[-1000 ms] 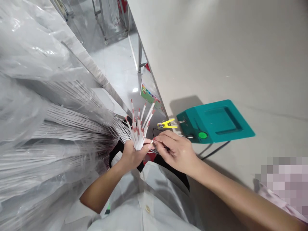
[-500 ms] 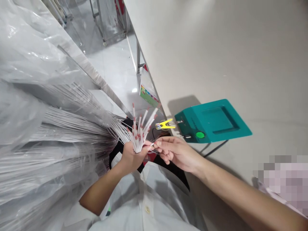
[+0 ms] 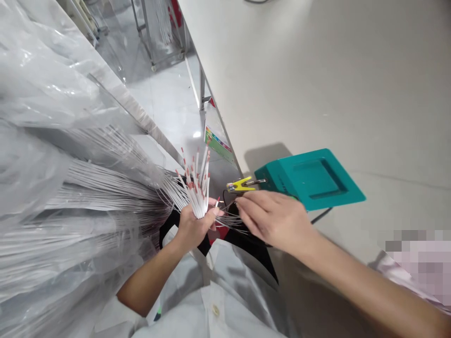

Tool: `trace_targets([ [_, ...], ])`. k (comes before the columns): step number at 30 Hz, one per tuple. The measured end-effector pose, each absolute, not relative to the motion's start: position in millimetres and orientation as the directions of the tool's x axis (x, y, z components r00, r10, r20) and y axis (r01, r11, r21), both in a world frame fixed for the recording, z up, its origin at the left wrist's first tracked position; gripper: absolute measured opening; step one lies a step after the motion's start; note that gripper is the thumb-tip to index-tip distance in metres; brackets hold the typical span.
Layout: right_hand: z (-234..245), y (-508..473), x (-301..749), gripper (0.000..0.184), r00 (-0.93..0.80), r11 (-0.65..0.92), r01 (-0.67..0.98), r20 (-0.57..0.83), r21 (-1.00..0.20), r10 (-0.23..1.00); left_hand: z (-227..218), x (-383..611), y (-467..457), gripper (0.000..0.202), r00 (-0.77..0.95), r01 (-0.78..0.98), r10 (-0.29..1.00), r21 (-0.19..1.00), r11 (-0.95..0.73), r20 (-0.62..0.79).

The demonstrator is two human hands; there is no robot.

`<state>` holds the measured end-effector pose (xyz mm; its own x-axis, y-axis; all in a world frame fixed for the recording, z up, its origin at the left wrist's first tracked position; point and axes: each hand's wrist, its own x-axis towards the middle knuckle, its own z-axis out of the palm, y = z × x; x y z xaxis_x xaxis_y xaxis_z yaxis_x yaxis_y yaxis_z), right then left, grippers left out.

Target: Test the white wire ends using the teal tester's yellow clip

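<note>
My left hand [image 3: 192,225] grips a bundle of thin white wires with red-marked ends [image 3: 196,180], fanned upward from the fist. One loose wire end [image 3: 217,203] sticks out by the left thumb. My right hand [image 3: 273,218] hovers just right of it, fingers extended and flat, over thin wires running across toward it; whether it pinches one I cannot tell. Behind the right hand sits a teal box device [image 3: 310,180] with a yellow clip [image 3: 240,185] on its left side.
A large mass of white wires in clear plastic sheeting [image 3: 70,188] fills the left. The pale table [image 3: 317,70] stretches to the right and back. A colourful label [image 3: 218,143] hangs at the table's edge. A metal rack [image 3: 158,33] stands on the floor behind.
My right hand has let go of its pinch beside the bundle and spread flat, shifting right toward the teal box. The fanned wire ends have closed together and tilted left.
</note>
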<state>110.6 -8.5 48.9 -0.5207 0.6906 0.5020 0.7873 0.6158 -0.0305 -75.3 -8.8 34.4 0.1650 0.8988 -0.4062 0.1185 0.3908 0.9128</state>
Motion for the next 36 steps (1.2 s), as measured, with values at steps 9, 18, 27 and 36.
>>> trace_targets([
  [9,69,20,128,0.026,-0.543,0.515,0.835,0.133,0.194,0.829,26,-65,11,0.044,0.219,0.021,0.908,0.932,0.363,-0.358],
  [18,71,31,128,0.026,-0.547,0.528,0.824,0.047,0.205,0.836,20,-51,16,0.052,0.210,-0.189,0.903,0.891,0.412,-0.374],
  [27,70,32,131,0.017,-0.564,0.544,0.818,0.071,0.187,0.823,20,-43,13,0.054,0.186,-0.067,0.890,0.899,0.434,-0.416],
  [36,63,32,136,0.037,-0.554,0.542,0.832,0.163,0.116,0.816,21,-42,15,0.052,0.153,-0.064,0.890,0.895,0.442,-0.429],
])
